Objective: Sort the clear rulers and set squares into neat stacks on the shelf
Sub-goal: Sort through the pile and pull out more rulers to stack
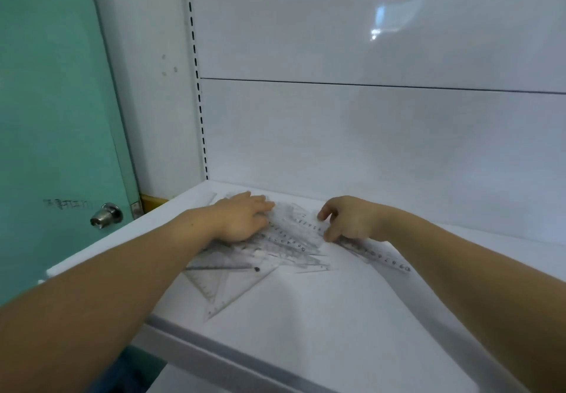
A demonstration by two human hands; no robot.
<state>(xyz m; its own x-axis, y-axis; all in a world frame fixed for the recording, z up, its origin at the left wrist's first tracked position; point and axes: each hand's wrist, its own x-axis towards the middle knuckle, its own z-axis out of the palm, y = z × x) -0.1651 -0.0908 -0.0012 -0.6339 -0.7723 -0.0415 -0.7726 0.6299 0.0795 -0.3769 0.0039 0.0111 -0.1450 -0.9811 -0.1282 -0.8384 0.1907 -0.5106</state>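
The right hand [349, 221] has a narrow grip, thumb and curled fingers pinching a clear straight plastic ruler [382, 259] that slants toward the right side of the white shelf [337, 331]. The left hand [242, 218] lies flat, fingers straight, on the jumbled heap of clear plastic rulers [288, 241] near the shelf's back edge. Clear triangular set squares [220, 285] spread from the heap toward the front-left edge.

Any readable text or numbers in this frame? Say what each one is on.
"5 6 7 8": scale digits on a ruler between the hands, as best they read.
"10": end of the scale on a second ruler in the pile.
Digits on the long ruler held by the right hand: blurred, unreadable.
Dark scribble on the green door: unreadable.
Set square marks: too small.
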